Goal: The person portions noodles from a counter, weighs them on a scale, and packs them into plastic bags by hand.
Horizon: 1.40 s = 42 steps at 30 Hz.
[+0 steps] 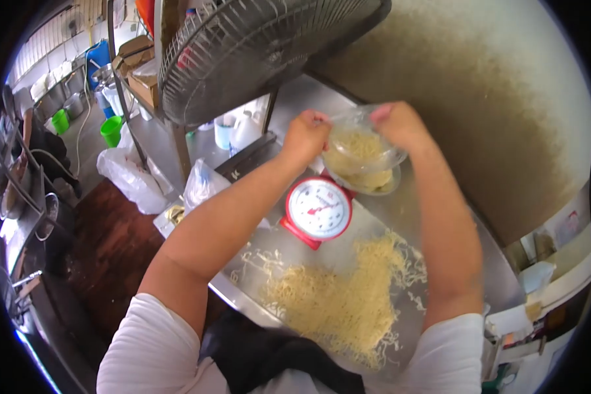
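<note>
Watching remotely, I see left hand [308, 136] and right hand [400, 125] pinching the plastic bag [352, 119]; uneven grip could spill its noodles [360, 146] beside the scale [319, 208].

Bare desk [386, 217] showed between scale [320, 208] and right forearm [448, 223] — a short gap, loose noodles [338, 299] across its near end. Left forearm [240, 210] closed the scale's left side. Beyond: left hand [306, 138], right hand [400, 125], clear bag [356, 119] in the way. Fan [262, 62] blocked far left; wall [466, 105] bounded the right.
</note>
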Each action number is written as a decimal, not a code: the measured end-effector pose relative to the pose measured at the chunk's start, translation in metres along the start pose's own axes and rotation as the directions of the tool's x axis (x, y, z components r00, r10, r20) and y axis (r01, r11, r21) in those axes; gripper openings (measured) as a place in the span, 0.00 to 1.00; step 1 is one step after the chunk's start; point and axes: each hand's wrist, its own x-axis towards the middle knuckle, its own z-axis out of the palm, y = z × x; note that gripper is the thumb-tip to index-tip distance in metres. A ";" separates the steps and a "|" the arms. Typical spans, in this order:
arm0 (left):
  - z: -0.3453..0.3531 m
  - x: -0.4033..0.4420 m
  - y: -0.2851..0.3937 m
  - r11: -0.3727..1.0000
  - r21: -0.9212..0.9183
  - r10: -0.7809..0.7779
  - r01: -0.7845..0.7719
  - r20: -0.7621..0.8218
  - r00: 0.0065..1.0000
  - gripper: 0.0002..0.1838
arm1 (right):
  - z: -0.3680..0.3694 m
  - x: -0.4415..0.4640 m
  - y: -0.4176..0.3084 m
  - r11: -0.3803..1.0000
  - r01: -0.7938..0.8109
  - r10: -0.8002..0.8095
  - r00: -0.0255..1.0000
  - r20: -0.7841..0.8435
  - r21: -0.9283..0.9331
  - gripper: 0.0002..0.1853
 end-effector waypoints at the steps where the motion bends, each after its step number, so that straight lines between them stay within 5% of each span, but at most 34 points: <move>1: 0.000 0.001 0.000 0.999 0.035 0.019 -0.019 0.006 1.000 0.11 | -0.006 -0.003 -0.006 1.000 0.015 -0.015 1.000 -0.017 0.002 0.09; 3: 0.000 0.001 -0.001 0.993 0.104 0.054 -0.056 0.015 0.998 0.13 | -0.009 -0.007 -0.005 0.996 0.078 -0.070 0.985 -0.160 0.048 0.08; 8: -0.001 0.007 -0.007 0.945 0.293 0.123 -0.147 0.097 0.988 0.15 | -0.016 -0.031 0.007 0.919 0.011 -0.198 0.877 -0.438 -0.394 0.21; 13: -0.001 0.009 -0.015 0.892 0.380 0.189 -0.243 0.175 0.966 0.16 | -0.004 -0.039 0.066 0.995 -0.050 0.032 0.982 -0.188 -0.089 0.19; 17: 0.003 0.008 -0.010 0.893 0.396 0.142 -0.215 0.204 0.969 0.16 | -0.012 -0.039 0.071 0.988 -0.059 0.089 0.974 -0.208 0.143 0.17; 20: 0.001 0.009 -0.011 0.860 0.447 0.163 -0.248 0.220 0.962 0.17 | -0.014 -0.045 0.061 0.983 -0.177 0.176 0.984 -0.031 -0.047 0.15; 22: 0.002 0.006 -0.009 0.833 0.474 0.187 -0.287 0.247 0.951 0.19 | -0.010 -0.045 0.063 0.981 -0.186 0.190 0.980 -0.065 0.052 0.16; 25: 0.003 -0.012 0.002 0.911 0.393 0.067 -0.127 0.164 0.984 0.28 | -0.013 -0.053 0.061 0.966 -0.074 0.131 0.967 -0.220 0.248 0.20; 27: 0.004 -0.040 0.000 0.981 0.134 0.136 -0.142 0.049 0.989 0.32 | -0.015 -0.069 0.042 0.947 -0.035 0.147 0.930 -0.336 0.319 0.26; 29: -0.002 -0.087 -0.008 0.971 -0.010 0.240 -0.240 0.016 0.971 0.33 | 0.002 -0.107 0.009 0.929 0.175 0.064 0.793 -0.606 0.327 0.21; 31: -0.026 -0.143 -0.026 0.915 0.075 0.383 -0.397 0.155 0.911 0.27 | 0.036 -0.157 0.018 0.933 0.247 -0.052 0.813 -0.580 0.263 0.15; 32: -0.040 -0.170 -0.041 0.986 0.013 0.152 -0.164 0.314 0.937 0.23 | 0.071 -0.186 0.002 0.877 0.256 -0.043 0.884 -0.465 0.406 0.11; 33: -0.055 -0.193 -0.055 0.992 0.112 -0.094 0.052 0.409 0.908 0.19 | 0.103 -0.223 0.008 0.947 -0.107 0.156 0.977 -0.143 0.302 0.12; 35: -0.077 -0.236 -0.103 0.844 0.062 -0.510 0.533 0.404 0.760 0.17 | 0.162 -0.267 -0.001 0.972 -0.231 0.190 0.891 0.412 0.050 0.20; 38: -0.094 -0.285 -0.135 0.744 0.103 -0.650 0.660 0.340 0.680 0.16 | 0.236 -0.319 0.005 1.000 -0.007 0.001 0.946 0.325 0.014 0.21; 41: -0.091 -0.297 -0.131 0.733 0.152 -0.656 0.664 0.415 0.630 0.16 | 0.250 -0.325 0.001 0.997 -0.060 0.075 0.926 0.369 -0.052 0.17; 42: -0.084 -0.297 -0.129 0.794 0.207 -0.599 0.571 0.421 0.681 0.16 | 0.248 -0.323 0.001 0.998 -0.062 0.069 0.935 0.348 -0.029 0.15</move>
